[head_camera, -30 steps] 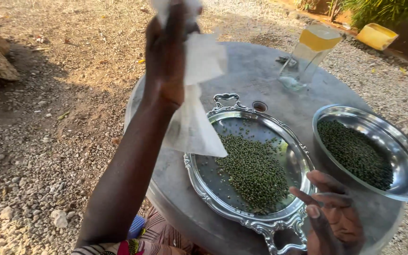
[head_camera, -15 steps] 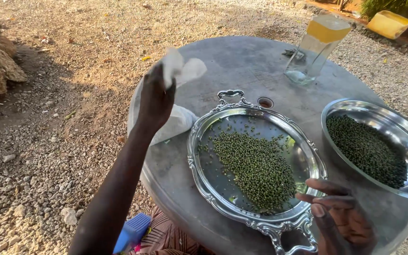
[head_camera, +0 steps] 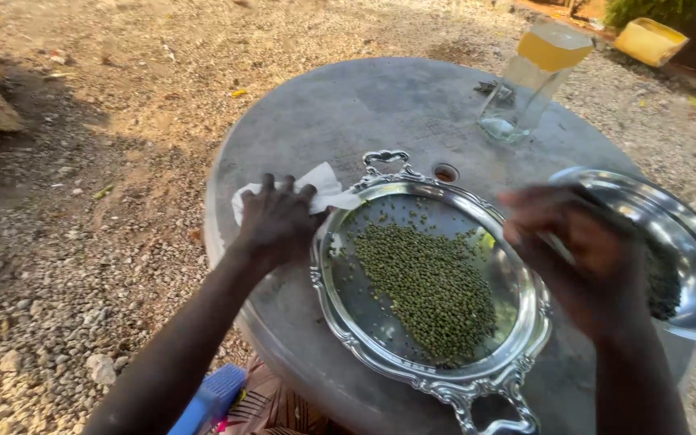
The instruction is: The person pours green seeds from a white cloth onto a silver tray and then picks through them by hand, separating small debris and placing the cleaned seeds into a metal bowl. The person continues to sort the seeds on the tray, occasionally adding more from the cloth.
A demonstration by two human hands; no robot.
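Lowered since a second ago, my left hand (head_camera: 277, 221) presses the white cloth (head_camera: 320, 184) flat on the table (head_camera: 380, 105) beside the tray of green beans (head_camera: 424, 278); right hand (head_camera: 577, 250) blurred, grip untellable; best kept flat, clear of beans.

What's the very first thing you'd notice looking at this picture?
The shiny oval silver tray in the middle of the round grey table, with a heap of small green beans on it. The left hand presses a white paper beside its rim.
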